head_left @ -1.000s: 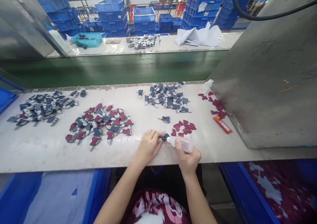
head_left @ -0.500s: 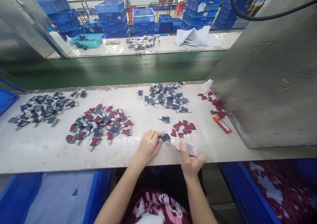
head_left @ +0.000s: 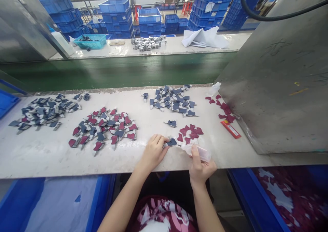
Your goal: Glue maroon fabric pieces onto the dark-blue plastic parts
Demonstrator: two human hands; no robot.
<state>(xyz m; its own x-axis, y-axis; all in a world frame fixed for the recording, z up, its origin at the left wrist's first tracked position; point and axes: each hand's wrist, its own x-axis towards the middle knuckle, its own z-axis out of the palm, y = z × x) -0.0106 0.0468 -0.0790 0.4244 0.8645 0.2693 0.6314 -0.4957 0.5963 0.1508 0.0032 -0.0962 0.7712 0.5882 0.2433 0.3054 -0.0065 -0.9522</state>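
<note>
Near the table's front edge, my left hand (head_left: 155,151) is closed on a small metal part with a dark blue facing (head_left: 172,142), its fingertips hiding one end. My right hand (head_left: 201,167) grips a translucent squeeze bottle (head_left: 201,152), tilted so its thin nozzle points left toward the part, a small gap apart. Just beyond the bottle lies a group of maroon cut pieces (head_left: 194,131). Another blue-faced part (head_left: 171,123) lies alone farther back. Behind it is a heap of blue-faced parts (head_left: 174,101).
Parts with maroon and blue faces (head_left: 105,127) are piled left of centre, with a darker pile (head_left: 46,110) beyond. A red packet (head_left: 231,128) lies by the metal panel (head_left: 287,88) on the right. Blue bins (head_left: 102,191) stand below the table edge; a green strip (head_left: 123,71) runs behind.
My right hand has drawn the bottle a little to the right, so its nozzle is farther from the part. My left hand keeps its place and hold.
</note>
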